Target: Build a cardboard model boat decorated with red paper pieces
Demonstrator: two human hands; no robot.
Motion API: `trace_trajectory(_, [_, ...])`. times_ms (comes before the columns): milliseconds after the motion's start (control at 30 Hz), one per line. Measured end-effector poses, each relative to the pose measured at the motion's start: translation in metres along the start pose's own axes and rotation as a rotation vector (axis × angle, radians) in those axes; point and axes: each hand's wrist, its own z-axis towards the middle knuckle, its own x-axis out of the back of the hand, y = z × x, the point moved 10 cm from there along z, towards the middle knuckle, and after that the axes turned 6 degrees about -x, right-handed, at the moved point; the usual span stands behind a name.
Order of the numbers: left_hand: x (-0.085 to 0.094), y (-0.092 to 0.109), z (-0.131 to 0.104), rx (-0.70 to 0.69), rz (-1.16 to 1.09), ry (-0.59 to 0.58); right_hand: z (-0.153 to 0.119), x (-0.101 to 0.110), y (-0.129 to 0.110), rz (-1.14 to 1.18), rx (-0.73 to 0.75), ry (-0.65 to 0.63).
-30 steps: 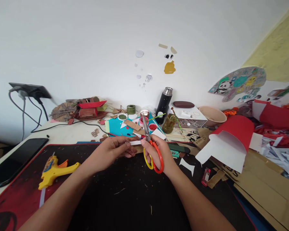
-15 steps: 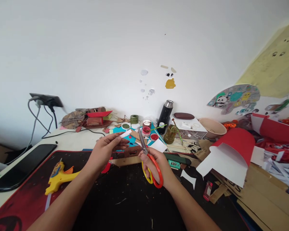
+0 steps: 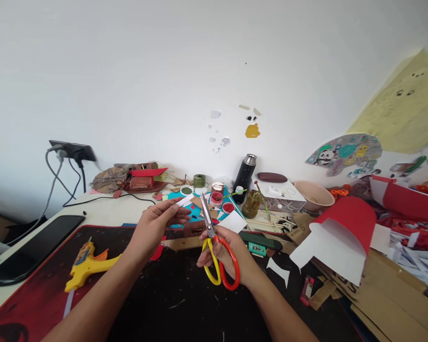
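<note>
My left hand (image 3: 162, 216) pinches a small white paper strip (image 3: 185, 200), which points up and to the right. To its right, my right hand (image 3: 228, 249) holds scissors (image 3: 208, 221) by one red and one yellow handle. The blades point up and slightly left, nearly closed, and stand apart from the strip. Behind the hands are an open jar of red paint (image 3: 228, 208), a green-topped jar (image 3: 199, 180) and a white paper piece (image 3: 233, 222) on a blue sheet.
At the left are a yellow glue gun (image 3: 87, 266) and a dark phone-shaped pad (image 3: 35, 244). A black flask (image 3: 245, 173) stands near the wall. On the right are a rolled red-and-white sheet (image 3: 345, 218), a pink bowl (image 3: 314, 194), cardboard (image 3: 399, 285) and a lighter (image 3: 307, 289).
The scissors have moved slightly left and down, their blades leaning more to the left. The fingers of my right hand have shifted on the handles. The camera view has tilted slightly up.
</note>
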Motion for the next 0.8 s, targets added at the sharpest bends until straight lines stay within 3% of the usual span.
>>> trace_trajectory(200, [0.0,0.0,-0.001,-0.007,0.002,-0.008,-0.002,-0.013,0.003,-0.018,-0.043,-0.076])
trace_trajectory(300, [-0.001,0.003,-0.002,-0.02,0.025,-0.01,-0.004,-0.006,0.007,-0.109,-0.052,0.013])
trace_trajectory(400, [-0.007,0.008,-0.005,-0.041,0.094,-0.051,-0.006,0.007,0.005,-0.354,-0.034,0.169])
trace_trajectory(500, [-0.014,0.014,-0.009,-0.057,0.192,-0.087,-0.008,0.01,0.003,-0.522,-0.049,0.217])
trace_trajectory(800, [-0.036,0.019,-0.022,-0.066,0.282,-0.201,-0.01,0.013,-0.009,-0.534,-0.026,0.278])
